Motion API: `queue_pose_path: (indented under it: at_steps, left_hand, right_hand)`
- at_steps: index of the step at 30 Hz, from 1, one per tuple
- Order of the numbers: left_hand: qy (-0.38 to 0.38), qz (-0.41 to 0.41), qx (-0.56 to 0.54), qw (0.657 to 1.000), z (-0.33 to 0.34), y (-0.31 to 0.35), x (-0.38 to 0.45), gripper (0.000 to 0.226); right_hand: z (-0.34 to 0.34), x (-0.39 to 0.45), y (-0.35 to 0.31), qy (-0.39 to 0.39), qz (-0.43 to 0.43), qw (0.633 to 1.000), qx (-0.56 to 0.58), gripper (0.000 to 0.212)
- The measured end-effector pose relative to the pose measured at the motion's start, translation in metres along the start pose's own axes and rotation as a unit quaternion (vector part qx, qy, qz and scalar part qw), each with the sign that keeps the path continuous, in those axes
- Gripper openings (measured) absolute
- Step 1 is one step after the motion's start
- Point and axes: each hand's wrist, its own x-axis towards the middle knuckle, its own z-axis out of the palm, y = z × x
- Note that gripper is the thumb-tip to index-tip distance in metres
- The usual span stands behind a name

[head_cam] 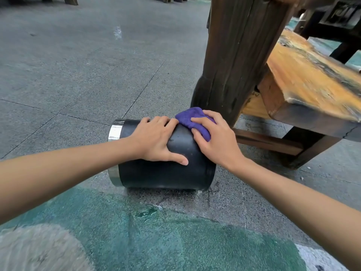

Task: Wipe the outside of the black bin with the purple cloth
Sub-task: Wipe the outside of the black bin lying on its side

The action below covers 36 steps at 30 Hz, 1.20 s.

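The black bin (164, 175) lies on its side on the stone floor, its silver rim pointing left. My left hand (156, 139) rests spread flat on top of the bin's wall, thumb toward me, holding it steady. My right hand (216, 139) presses the bunched purple cloth (192, 118) against the bin's upper right end, near its base. Part of the cloth is hidden under my fingers.
A thick dark wooden post (234, 55) stands just behind the bin's right end. A heavy wooden bench (312, 79) extends to the right, with a low crossbar (269, 142) near the floor. Grey stone floor (68, 75) spreads left; green-painted floor (156, 231) lies in front.
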Motion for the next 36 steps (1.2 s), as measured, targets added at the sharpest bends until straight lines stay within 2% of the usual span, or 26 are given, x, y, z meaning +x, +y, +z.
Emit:
queue_pose_path:
  at_steps: [6, 11, 15, 19, 21, 24, 26, 29, 33, 36]
  left_hand:
    - [-0.039, -0.023, -0.018, 0.999, -0.003, -0.002, 0.000, 0.125]
    - [-0.061, -0.028, -0.027, 0.997, -0.005, -0.005, -0.001, 0.134]
    - [-0.050, -0.002, -0.029, 0.998, -0.008, -0.019, -0.004, 0.126]
    - [-0.062, -0.099, -0.052, 0.992, -0.011, -0.041, -0.016, 0.121]
    - [-0.066, -0.164, -0.080, 0.981, -0.016, -0.053, -0.023, 0.116]
    - [-0.080, -0.234, -0.134, 0.960, -0.024, -0.072, -0.033, 0.104]
    - [-0.062, -0.264, -0.204, 0.941, -0.025, -0.077, -0.037, 0.087]
    - [0.016, -0.298, -0.314, 0.902, -0.020, -0.072, -0.038, 0.067]
    - [0.067, -0.322, -0.367, 0.870, -0.017, -0.065, -0.042, 0.069]
    - [0.085, -0.296, -0.401, 0.863, -0.019, -0.059, -0.047, 0.071]
  right_hand:
    - [0.010, -0.052, 0.008, 0.066, -0.080, 0.995, 0.010, 0.042]
    - [0.014, -0.088, 0.028, 0.028, -0.168, 0.984, -0.043, 0.053]
    - [0.007, -0.101, 0.043, 0.011, -0.226, 0.970, -0.084, 0.036]
    - [0.007, -0.116, 0.054, -0.034, -0.257, 0.958, -0.125, 0.014]
    - [0.007, -0.123, 0.063, -0.070, -0.253, 0.955, -0.134, 0.004]
    - [0.003, -0.129, 0.069, -0.112, -0.204, 0.965, -0.118, 0.017]
    - [0.001, -0.128, 0.068, -0.116, -0.166, 0.976, -0.083, 0.019]
    - [0.000, -0.124, 0.063, -0.106, -0.123, 0.986, -0.027, 0.023]
    - [-0.005, -0.116, 0.054, -0.070, -0.081, 0.994, 0.015, 0.023]
    - [-0.011, -0.103, 0.042, -0.012, -0.036, 0.998, 0.054, 0.025]
